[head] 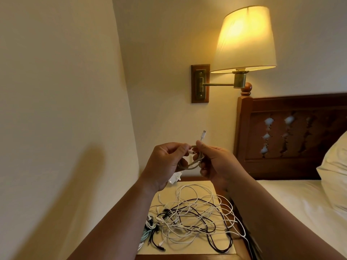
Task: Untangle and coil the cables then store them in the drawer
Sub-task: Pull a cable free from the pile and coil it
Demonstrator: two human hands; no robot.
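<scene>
I hold a small coiled white cable [195,162] up in front of me, above the nightstand. My left hand [165,164] grips the left side of the coil, fingers curled round it. My right hand [216,162] pinches the right side, and the cable's white plug [203,133] sticks up above its thumb. Below my hands, a tangled heap of white and black cables [193,220] lies on the nightstand top [195,186], with a few coiled cables [150,228] at its left edge. No drawer is in view.
A white charger block [175,178] lies at the back left of the nightstand, partly behind my left hand. A lit wall lamp [244,40] hangs above. The bed [300,203], its wooden headboard [293,136] and a pillow [336,166] are on the right. A wall closes the left.
</scene>
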